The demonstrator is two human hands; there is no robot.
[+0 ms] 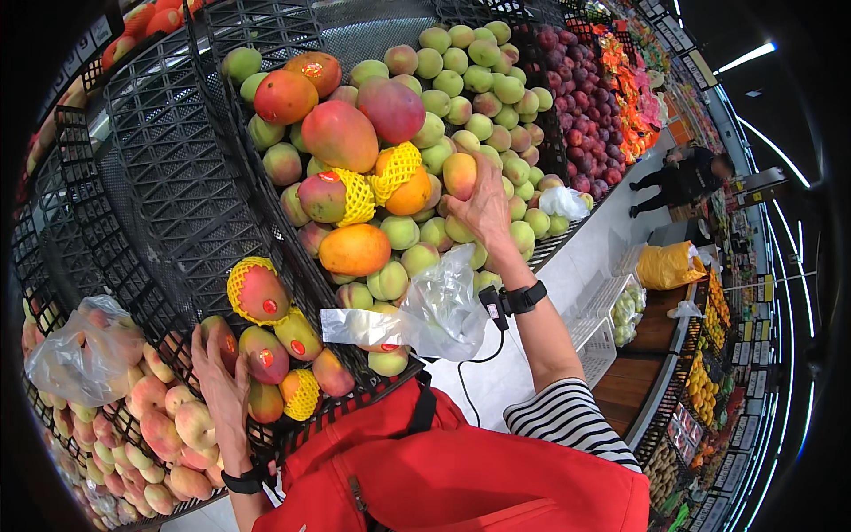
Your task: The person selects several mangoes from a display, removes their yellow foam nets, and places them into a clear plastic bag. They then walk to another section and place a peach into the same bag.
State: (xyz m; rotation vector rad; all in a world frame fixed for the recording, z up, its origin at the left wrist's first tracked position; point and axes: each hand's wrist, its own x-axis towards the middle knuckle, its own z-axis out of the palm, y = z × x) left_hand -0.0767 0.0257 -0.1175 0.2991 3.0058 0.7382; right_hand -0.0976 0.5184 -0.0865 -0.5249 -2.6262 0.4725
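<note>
My right hand (484, 203) grips a small orange-yellow mango (459, 174) above a bed of green peaches (435, 103). Near it on the peaches lie several larger mangoes, among them a red one (339, 135), an orange one (354, 249) and one in a yellow foam net (402, 186). My left hand (218, 386) has its fingers and thumb around a dark red mango (223, 338) with a sticker, in the neighbouring black crate section. Beside that hand sit several stickered mangoes, including a red-green one (264, 354) and one in a foam net (258, 290).
A clear plastic bag (447, 302) drapes over the front peaches. Black mesh dividers (256, 179) separate the sections. Pale peaches (163, 425) and a bagged lot (86, 352) lie left; plums (582, 113) lie right. A person (688, 176) stands in the aisle near white crates (595, 346).
</note>
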